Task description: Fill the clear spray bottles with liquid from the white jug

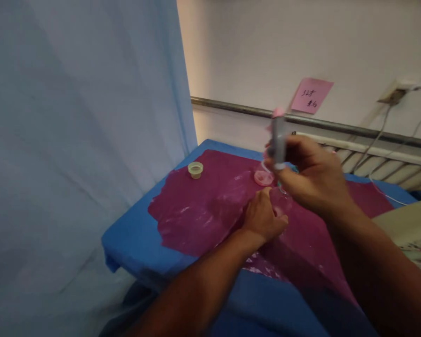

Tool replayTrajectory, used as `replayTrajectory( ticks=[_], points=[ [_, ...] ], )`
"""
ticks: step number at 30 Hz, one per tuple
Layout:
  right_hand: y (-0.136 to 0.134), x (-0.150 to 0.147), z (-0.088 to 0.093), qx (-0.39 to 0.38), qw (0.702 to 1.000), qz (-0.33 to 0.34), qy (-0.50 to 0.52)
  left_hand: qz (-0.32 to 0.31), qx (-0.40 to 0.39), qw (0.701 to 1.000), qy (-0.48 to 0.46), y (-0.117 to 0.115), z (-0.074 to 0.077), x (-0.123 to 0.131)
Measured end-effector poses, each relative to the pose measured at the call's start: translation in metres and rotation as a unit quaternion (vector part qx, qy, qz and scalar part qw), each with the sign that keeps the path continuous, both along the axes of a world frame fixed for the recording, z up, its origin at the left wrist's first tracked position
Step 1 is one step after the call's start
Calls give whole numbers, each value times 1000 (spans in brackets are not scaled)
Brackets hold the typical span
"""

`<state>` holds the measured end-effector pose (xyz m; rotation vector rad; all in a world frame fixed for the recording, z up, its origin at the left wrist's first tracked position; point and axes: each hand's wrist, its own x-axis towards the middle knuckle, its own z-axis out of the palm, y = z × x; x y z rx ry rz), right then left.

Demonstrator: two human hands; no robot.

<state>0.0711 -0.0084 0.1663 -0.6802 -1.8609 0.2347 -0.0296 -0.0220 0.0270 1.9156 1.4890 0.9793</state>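
In my right hand [315, 175], raised over the table, is a grey upright tube-like object [278, 138] with a pink top and a whitish lower end; motion blurs it, so I cannot make out its kind. My left hand [263, 215] is lower, fingers curled against the side of a clear container [281, 200] on the purple sheet [210, 206]. The right hand and forearm partly cover that container. Just behind the left hand sits a round pink dish or lid [264, 178]. A thin white loop, perhaps a cord, hangs near the grey object.
A small pale tub [195, 170] stands at the far left of the purple sheet, over a blue table cover [133, 238]. A light blue curtain [84, 117] hangs on the left. Behind are a metal pipe [238, 107], a radiator [375, 161] and a socket with cables [395, 96].
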Motion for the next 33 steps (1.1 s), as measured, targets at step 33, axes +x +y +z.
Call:
replayTrajectory(
  ticks=[33],
  points=[
    [-19,123,-93,-340,915,93,199,-185,-151,948,-211,-19,15,-8]
  ],
)
